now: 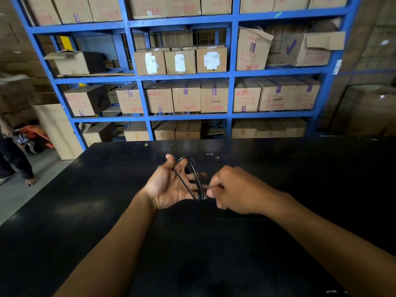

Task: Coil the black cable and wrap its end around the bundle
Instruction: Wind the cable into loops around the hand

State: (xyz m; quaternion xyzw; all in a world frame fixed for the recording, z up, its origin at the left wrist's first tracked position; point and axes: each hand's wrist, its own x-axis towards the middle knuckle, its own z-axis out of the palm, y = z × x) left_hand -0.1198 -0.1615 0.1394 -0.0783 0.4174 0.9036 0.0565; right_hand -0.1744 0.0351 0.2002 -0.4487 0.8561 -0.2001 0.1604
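Observation:
A thin black cable (191, 179) lies in several loops around my left hand (171, 187), running from the thumb side across the palm to the fingers. That hand is palm up over the black table (107, 211), fingers spread inside the coil. My right hand (233, 188) is just to its right, fingers pinched on a strand of the cable near the lower edge of the loops. The cable's loose end is hard to pick out against the dark tabletop.
Behind the table stands a blue steel rack (231, 97) filled with cardboard boxes. At the left a person (12, 159) walks on the grey floor beside an orange pallet jack (35, 138) and a tall box.

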